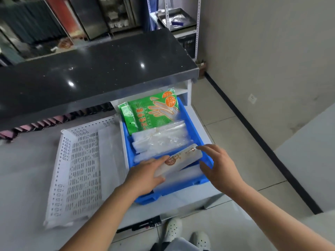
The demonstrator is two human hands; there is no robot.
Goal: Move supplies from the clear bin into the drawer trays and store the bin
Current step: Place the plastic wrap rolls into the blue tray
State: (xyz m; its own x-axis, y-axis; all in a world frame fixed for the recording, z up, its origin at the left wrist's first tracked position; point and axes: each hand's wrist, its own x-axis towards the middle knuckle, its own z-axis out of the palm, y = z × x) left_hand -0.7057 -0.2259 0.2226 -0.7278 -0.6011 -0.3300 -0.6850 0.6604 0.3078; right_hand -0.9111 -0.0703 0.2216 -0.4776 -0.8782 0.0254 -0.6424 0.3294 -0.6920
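Note:
An open drawer holds a blue tray [206, 156] on the right and a white perforated tray [79, 171] on the left. In the blue tray lie green packs of disposable gloves [152, 113] at the back and clear plastic bags [161, 140] in the middle. My left hand [145, 174] grips the near end of a long clear pack with brown print [181, 158] over the tray's front. My right hand [215, 163] touches its far end with spread fingers. No clear bin is in view.
A dark stone counter [90, 73] overhangs the drawer's back. The white tray holds a flat clear pack [110, 151] along its right side. Tiled floor and a wall lie to the right; a metal shelf rack [181, 20] stands behind. My shoes [174, 229] show below.

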